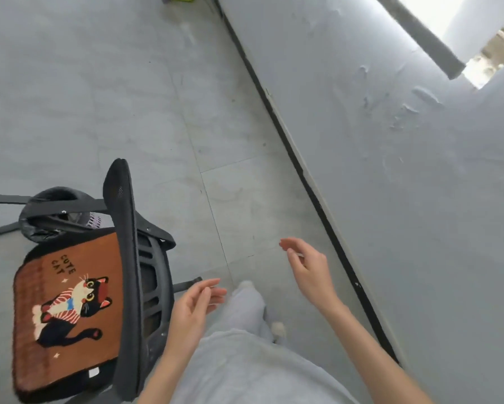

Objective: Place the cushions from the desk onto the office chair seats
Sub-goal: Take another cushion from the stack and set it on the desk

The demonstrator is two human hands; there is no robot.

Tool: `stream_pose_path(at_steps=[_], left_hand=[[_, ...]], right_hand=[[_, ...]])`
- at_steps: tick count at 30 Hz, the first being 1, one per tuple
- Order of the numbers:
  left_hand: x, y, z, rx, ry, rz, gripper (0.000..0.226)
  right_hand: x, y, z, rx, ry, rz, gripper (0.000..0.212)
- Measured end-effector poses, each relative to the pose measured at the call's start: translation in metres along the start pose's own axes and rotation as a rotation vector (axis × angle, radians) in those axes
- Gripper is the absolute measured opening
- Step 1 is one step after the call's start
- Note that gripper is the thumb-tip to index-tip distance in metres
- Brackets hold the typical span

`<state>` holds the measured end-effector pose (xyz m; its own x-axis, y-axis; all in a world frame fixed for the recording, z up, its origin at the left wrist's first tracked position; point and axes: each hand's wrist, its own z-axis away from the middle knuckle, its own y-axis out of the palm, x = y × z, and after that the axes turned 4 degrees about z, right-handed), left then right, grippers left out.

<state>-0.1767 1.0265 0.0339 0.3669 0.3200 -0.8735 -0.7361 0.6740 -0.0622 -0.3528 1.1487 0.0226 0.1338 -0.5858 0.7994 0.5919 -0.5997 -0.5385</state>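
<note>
orange cushion reading "cute cat" lies on office chair seat

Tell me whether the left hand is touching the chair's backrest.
Apart. The head view shows floor and the chair frame between the left hand and the backrest; its fingers are relaxed and hold nothing.

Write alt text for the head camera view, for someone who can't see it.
An orange cushion with a cartoon cat and the words "CUTE CAT" lies on the seat of a black office chair, seen from above and behind its backrest. The person's left hand and right hand hang open and hold nothing over the grey floor.
</note>
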Motion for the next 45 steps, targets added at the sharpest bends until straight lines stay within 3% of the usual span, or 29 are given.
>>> stream_pose_path(at_steps=[7,14,18,23,30,36,41,45], left_hand=[[-0.046,0.012,-0.151,-0.209,-0.003,0.108,0.027],[-0.165,0.0,-0.322,-0.209,0.157,0.089,0.028],[-0.234,-0.015,-0.408,-0.228,0.254,0.09,0.027],[-0.273,-0.045,-0.515,-0.323,0.253,0.119,0.027],[-0.3,-0.102,-0.607,-0.67,0.108,0.263,0.024],[-0.314,-0.162,-0.652,-1.035,0.008,0.468,0.025],[-0.325,-0.261,-0.723,-1.158,-0.001,0.549,0.028],[-0.363,-0.366,-0.774,-1.164,0.052,0.532,0.03]], right_hand=[[0.045,0.013,-0.179,0.153,-0.16,0.138,0.027],[0.079,0.006,-0.309,0.165,-0.01,0.152,0.025],[0.111,0.013,-0.392,0.179,-0.012,0.149,0.027],[0.167,0.05,-0.529,0.269,-0.095,0.215,0.026],[0.329,0.166,-0.72,0.671,-0.466,0.379,0.027],[0.476,0.296,-0.8,0.891,-0.708,0.35,0.027],[0.544,0.413,-0.841,0.969,-0.763,0.342,0.026],[0.584,0.479,-0.866,0.985,-0.693,0.375,0.024]])
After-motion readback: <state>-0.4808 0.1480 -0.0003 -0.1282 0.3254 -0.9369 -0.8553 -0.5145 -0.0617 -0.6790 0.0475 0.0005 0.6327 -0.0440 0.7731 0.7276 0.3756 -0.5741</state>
